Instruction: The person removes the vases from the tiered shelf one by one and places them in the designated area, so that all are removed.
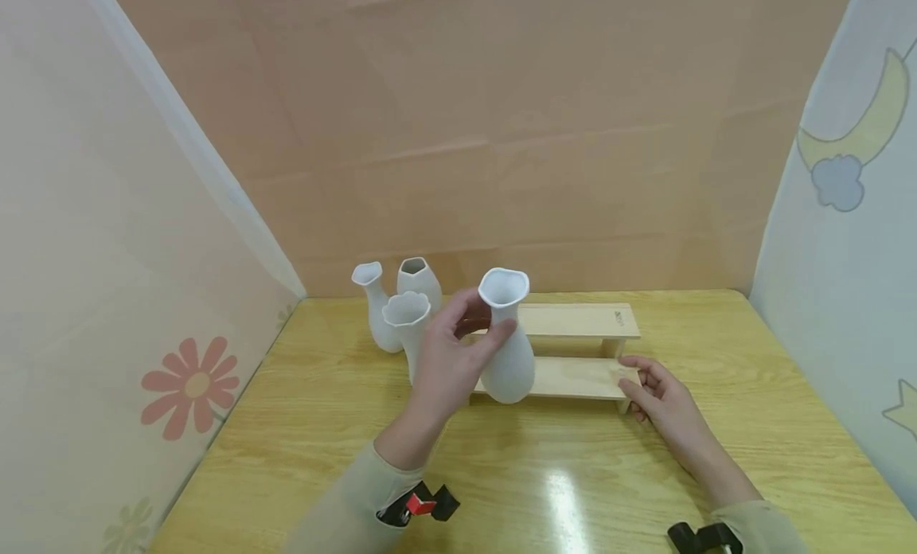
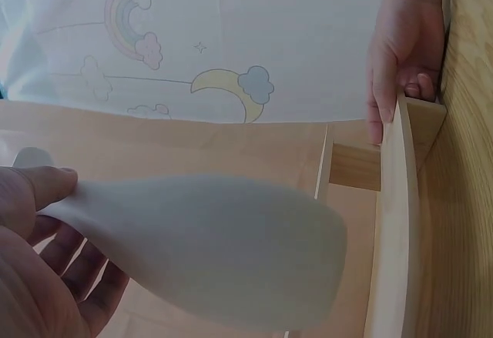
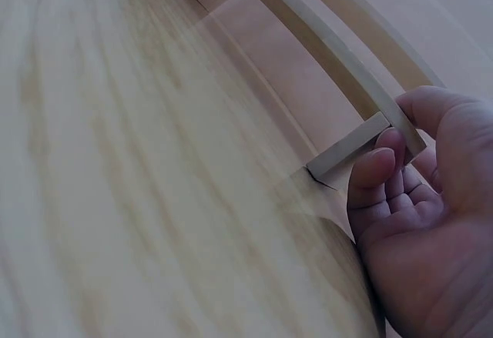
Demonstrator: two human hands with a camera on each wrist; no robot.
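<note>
A white vase (image 1: 510, 367) with a wavy rim is held by the neck in my left hand (image 1: 454, 355), in front of a two-tier wooden shelf (image 1: 573, 377). In the left wrist view, thumb and fingers wrap the narrow neck of the vase (image 2: 223, 245), and its wide body points toward the shelf. My right hand (image 1: 662, 411) grips the right end of the lower board. The right wrist view shows the thumb on the top of the board (image 3: 347, 72) and curled fingers beneath, beside its short leg (image 3: 350, 149).
Left of the shelf stand three more white vases: one slim-necked (image 1: 378, 319), one with a faceted mouth (image 1: 421, 282), and one with a scalloped rim (image 1: 407, 311), partly behind my left hand. A wooden table (image 1: 322, 458) lies beneath, with a brown backdrop (image 1: 501, 140) behind.
</note>
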